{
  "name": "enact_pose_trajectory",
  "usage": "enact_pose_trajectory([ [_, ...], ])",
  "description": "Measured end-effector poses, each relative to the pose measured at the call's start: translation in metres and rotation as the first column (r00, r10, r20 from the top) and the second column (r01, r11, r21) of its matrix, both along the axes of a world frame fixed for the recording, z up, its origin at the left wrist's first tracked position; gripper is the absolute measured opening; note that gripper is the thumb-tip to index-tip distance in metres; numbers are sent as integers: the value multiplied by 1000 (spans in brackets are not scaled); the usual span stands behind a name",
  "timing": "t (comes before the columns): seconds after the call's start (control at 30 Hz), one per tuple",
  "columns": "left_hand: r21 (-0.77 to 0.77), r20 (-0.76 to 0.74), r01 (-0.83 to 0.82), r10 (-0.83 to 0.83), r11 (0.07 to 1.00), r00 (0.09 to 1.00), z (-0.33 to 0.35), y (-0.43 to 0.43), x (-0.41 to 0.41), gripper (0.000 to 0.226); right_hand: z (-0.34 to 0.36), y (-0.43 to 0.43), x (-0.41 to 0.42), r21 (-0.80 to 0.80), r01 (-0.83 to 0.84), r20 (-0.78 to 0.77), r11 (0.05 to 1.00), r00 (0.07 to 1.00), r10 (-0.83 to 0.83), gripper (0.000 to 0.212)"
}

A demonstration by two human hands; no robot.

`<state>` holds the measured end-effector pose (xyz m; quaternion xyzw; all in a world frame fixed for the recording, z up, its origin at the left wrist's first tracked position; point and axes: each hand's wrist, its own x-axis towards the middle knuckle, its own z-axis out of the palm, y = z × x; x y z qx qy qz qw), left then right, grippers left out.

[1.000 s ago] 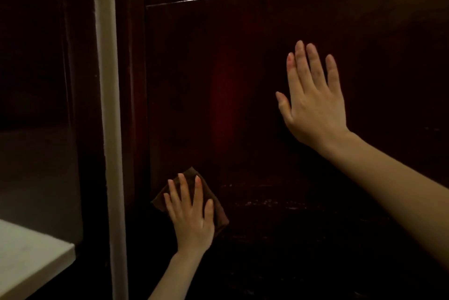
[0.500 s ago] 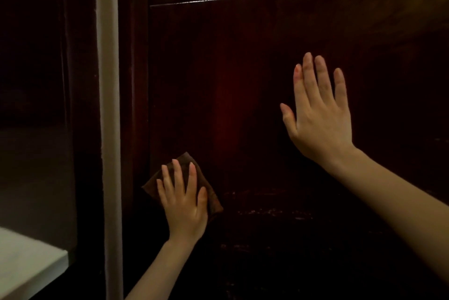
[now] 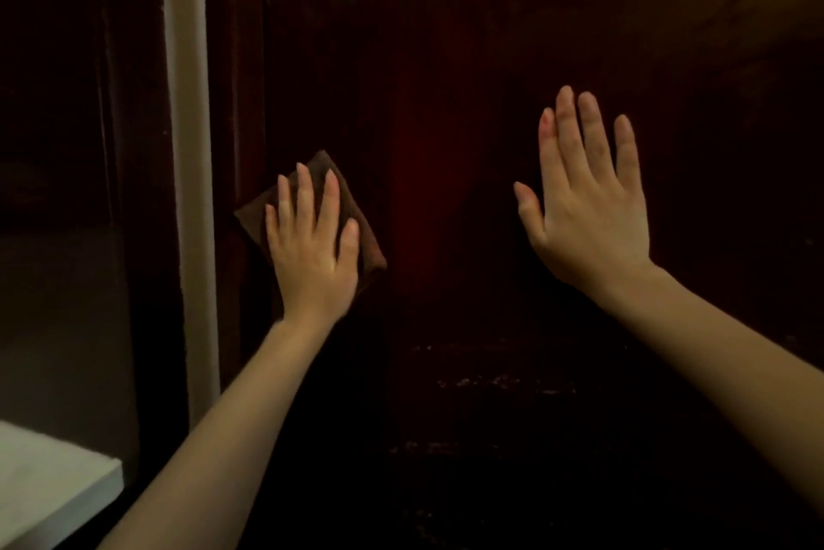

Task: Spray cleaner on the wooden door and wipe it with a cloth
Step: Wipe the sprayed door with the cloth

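Two hands lie flat on the wooden door (image 3: 446, 81): our left hand (image 3: 312, 255), fingers straight and slightly spread, presses the brown cloth (image 3: 254, 217) against the panel near its left edge, while our right hand (image 3: 588, 219) rests bare, fingers close together and thumb out. Nothing pinches the cloth, so we judge it could slip from under the palm if the pressure slackens. We might also miss the speckled wet streaks (image 3: 490, 382) lower down, which could dry patchy.

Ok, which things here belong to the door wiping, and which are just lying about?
Job: wooden door; brown cloth; left hand pressing the cloth; right hand, open, at the door.
Idle: white vertical strip; white ledge corner.
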<state>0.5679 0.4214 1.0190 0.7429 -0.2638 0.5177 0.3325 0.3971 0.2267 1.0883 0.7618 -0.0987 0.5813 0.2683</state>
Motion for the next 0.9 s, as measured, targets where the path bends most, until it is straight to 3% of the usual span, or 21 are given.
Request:
enact_pose_trajectory([
  [0.23,271,72,43,-65,962,995,-143,-34,-39,51,0,1,-3,-1,4,-8,1000,1000,-4,65],
  [0.4,258,155,9,-50,966,987,-110,-32,-36,52,0,0,-3,-13,14,-2,1000,1000,-14,65],
  [0.5,127,81,-4,-6,992,997,-68,-44,-40,53,0,0,-2,-21,15,-1,1000,1000,-16,64],
  [0.6,52,35,21,-23,998,999,-68,-56,-50,52,-1,-1,-2,-25,17,10,1000,1000,-16,64],
  [0.8,277,82,32,-57,960,995,-132,-65,-74,49,-2,1,-2,-23,13,3,1000,1000,-13,63],
  [0.9,253,60,12,-28,967,998,-119,-64,-74,51,-1,0,-3,-23,15,-5,1000,1000,-15,63],
])
